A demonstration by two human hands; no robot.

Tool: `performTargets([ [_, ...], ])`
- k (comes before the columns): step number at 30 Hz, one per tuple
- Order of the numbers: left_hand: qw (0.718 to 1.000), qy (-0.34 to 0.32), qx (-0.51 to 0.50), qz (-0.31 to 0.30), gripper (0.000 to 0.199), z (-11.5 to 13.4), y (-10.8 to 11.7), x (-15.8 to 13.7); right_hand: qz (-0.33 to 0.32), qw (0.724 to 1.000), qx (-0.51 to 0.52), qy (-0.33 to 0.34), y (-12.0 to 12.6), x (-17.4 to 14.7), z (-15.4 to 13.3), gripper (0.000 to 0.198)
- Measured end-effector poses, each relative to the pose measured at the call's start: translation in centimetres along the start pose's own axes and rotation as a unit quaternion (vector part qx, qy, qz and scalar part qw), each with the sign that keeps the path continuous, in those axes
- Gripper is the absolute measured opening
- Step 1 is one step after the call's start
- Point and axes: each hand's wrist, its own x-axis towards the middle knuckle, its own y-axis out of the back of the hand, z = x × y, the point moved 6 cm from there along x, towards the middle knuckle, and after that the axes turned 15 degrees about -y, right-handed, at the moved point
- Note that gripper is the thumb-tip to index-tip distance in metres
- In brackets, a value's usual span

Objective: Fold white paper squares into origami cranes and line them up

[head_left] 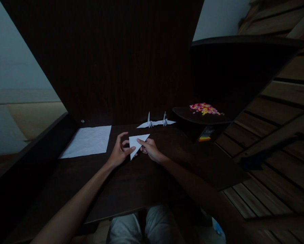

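Note:
A white sheet of paper folded into a triangle [136, 141] is held above the dark desk between both hands. My left hand [120, 151] grips its lower left edge, the thumb on the front face and the index finger raised apart from it. On the other side, my right hand [150, 149] pinches the slanted right edge, its thumb flat on the paper. Just behind stand two white origami cranes [157, 123], wings touching or nearly so. A larger white sheet [88, 141] with faint creases lies left of my left hand.
The dark wooden desk [131, 189] has a tall back panel [116, 67] and a raised left side [35, 152]. A corner shelf [187, 113] at right bears a heap of small pink, red and yellow pieces [205, 108]. Wooden slats [281, 118] run along the far right.

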Motion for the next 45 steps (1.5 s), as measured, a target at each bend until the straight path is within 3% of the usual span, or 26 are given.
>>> performTargets([
  [4, 0.998, 0.021, 0.003, -0.064, 0.055, -0.6, -0.7, -0.2, 0.027, 0.998, -0.036, 0.034, 0.2, -0.1, -0.3, 0.043],
  [6, 0.996, 0.044, 0.006, -0.078, 0.05, -0.9, -0.8, -0.3, 0.037, 0.997, -0.051, 0.048, 0.3, 0.0, -0.5, 0.047],
  [11, 0.997, 0.046, -0.011, -0.067, 0.061, -0.6, -0.9, -0.4, 0.064, 0.997, -0.029, 0.04, 1.1, 0.3, -0.6, 0.054],
  [17, 0.995, 0.052, -0.011, -0.082, 0.067, -0.2, -1.2, -0.5, 0.064, 0.997, 0.031, 0.034, 2.1, 0.5, -1.0, 0.046],
  [21, 0.994, 0.06, 0.01, -0.09, 0.073, 0.0, -1.1, -0.6, 0.056, 0.998, 0.013, 0.039, 2.3, 0.7, -0.9, 0.048],
  [28, 0.998, 0.015, 0.035, -0.049, 0.074, 0.9, -0.8, -0.2, 0.057, 0.998, 0.018, 0.016, 2.4, 0.8, -1.0, 0.054],
  [33, 0.991, -0.016, 0.132, 0.007, 0.046, 1.0, 1.0, 0.3, 0.058, 0.998, 0.027, 0.022, 2.4, 0.6, -1.3, 0.053],
  [37, 0.977, -0.062, 0.2, 0.043, 0.036, 1.1, 2.5, 0.7, 0.027, 0.998, -0.031, 0.046, 2.0, 0.7, -1.1, 0.045],
  [45, 0.975, -0.082, 0.205, 0.022, 0.051, 1.1, 2.5, 0.8, 0.019, 0.998, -0.014, 0.052, 2.0, 0.8, -1.1, 0.041],
])
